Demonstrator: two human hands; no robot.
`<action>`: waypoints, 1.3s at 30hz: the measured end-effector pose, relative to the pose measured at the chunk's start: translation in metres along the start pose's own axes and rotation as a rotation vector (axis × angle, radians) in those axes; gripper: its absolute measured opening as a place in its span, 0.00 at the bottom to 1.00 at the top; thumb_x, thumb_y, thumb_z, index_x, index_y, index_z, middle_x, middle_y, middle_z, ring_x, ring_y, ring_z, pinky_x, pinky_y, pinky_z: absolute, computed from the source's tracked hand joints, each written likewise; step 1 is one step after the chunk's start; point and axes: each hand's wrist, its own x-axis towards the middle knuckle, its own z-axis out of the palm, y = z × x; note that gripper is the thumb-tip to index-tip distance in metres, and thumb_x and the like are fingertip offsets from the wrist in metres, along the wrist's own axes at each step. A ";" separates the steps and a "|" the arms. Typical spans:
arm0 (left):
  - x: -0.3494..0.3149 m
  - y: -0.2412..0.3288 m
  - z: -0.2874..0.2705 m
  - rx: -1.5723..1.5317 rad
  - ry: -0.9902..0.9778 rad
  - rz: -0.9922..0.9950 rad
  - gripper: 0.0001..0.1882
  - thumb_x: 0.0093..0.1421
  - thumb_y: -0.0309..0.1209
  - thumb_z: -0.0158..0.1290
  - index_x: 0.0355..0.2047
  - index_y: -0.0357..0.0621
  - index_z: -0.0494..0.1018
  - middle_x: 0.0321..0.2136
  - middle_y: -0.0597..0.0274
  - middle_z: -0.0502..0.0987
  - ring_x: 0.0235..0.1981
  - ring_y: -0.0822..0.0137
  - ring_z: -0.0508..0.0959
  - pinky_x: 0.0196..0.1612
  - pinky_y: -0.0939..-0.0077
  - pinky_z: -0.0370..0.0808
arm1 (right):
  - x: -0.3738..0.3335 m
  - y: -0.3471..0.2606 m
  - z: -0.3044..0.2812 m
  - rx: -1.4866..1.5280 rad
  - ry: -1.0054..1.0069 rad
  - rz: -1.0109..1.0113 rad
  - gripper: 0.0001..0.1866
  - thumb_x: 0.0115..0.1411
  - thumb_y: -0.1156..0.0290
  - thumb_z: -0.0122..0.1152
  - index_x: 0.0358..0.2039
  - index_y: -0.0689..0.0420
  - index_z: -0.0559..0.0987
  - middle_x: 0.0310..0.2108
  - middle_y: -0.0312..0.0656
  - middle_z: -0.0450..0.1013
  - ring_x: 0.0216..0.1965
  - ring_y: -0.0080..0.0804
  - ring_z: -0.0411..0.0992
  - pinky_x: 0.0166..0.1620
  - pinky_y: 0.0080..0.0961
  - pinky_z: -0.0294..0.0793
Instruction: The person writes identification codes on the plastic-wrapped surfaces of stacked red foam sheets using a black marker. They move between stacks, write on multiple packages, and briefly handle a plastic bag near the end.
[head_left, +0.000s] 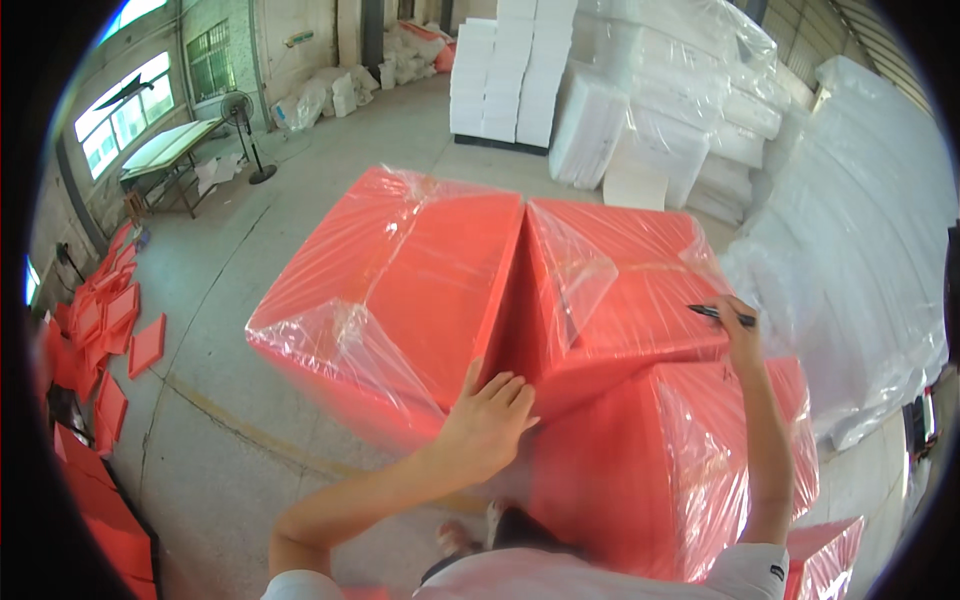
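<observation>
My right hand grips a black marker pen, its tip pointing left above the top of a red block wrapped in clear plastic film. Close to the front corner of a larger wrapped red block on the left is my left hand, fingers loosely spread and holding nothing. Whether its fingertips touch the block I cannot tell. A third wrapped red block stands nearer to me, under my right forearm. Folded, bunched film and tape show on the block tops.
Red foam pieces lie heaped along the left wall. Tall stacks of white sheets and film-wrapped white bundles stand at the back; more wrapped bundles rise on the right. A standing fan is beside a table at the far left.
</observation>
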 end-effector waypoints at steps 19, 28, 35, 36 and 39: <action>0.293 -0.157 0.246 0.132 -0.336 -0.154 0.29 0.60 0.33 0.50 0.62 0.35 0.68 0.68 0.41 0.60 0.71 0.41 0.55 0.67 0.22 0.44 | 0.319 0.270 0.186 0.282 -0.221 0.051 0.12 0.70 0.65 0.56 0.41 0.62 0.81 0.27 0.32 0.74 0.29 0.16 0.69 0.34 0.17 0.68; 0.294 -0.154 0.244 0.211 -0.356 -0.153 0.28 0.58 0.34 0.50 0.59 0.36 0.71 0.66 0.41 0.64 0.69 0.38 0.57 0.66 0.23 0.47 | 0.325 0.276 0.210 0.048 -0.222 -0.199 0.07 0.66 0.71 0.59 0.38 0.60 0.80 0.31 0.31 0.77 0.34 0.20 0.71 0.39 0.22 0.70; 0.296 -0.155 0.246 0.230 -0.351 -0.146 0.28 0.58 0.35 0.51 0.58 0.37 0.71 0.65 0.41 0.64 0.69 0.38 0.58 0.66 0.23 0.48 | 0.335 0.278 0.191 -0.026 -0.247 -0.048 0.08 0.67 0.70 0.57 0.37 0.61 0.80 0.30 0.34 0.75 0.33 0.20 0.70 0.38 0.22 0.69; 0.295 -0.153 0.248 0.232 -0.338 -0.144 0.28 0.58 0.35 0.51 0.58 0.37 0.72 0.65 0.41 0.64 0.69 0.38 0.58 0.66 0.23 0.48 | 0.331 0.277 0.183 -0.019 -0.304 0.009 0.08 0.67 0.70 0.58 0.37 0.60 0.80 0.30 0.35 0.75 0.33 0.21 0.70 0.39 0.23 0.70; 0.295 -0.159 0.246 0.233 -0.329 -0.144 0.28 0.58 0.35 0.51 0.58 0.36 0.72 0.65 0.41 0.65 0.69 0.39 0.58 0.66 0.24 0.48 | 0.331 0.269 0.190 0.053 -0.316 -0.125 0.08 0.67 0.70 0.58 0.38 0.61 0.80 0.30 0.36 0.76 0.33 0.23 0.71 0.38 0.24 0.70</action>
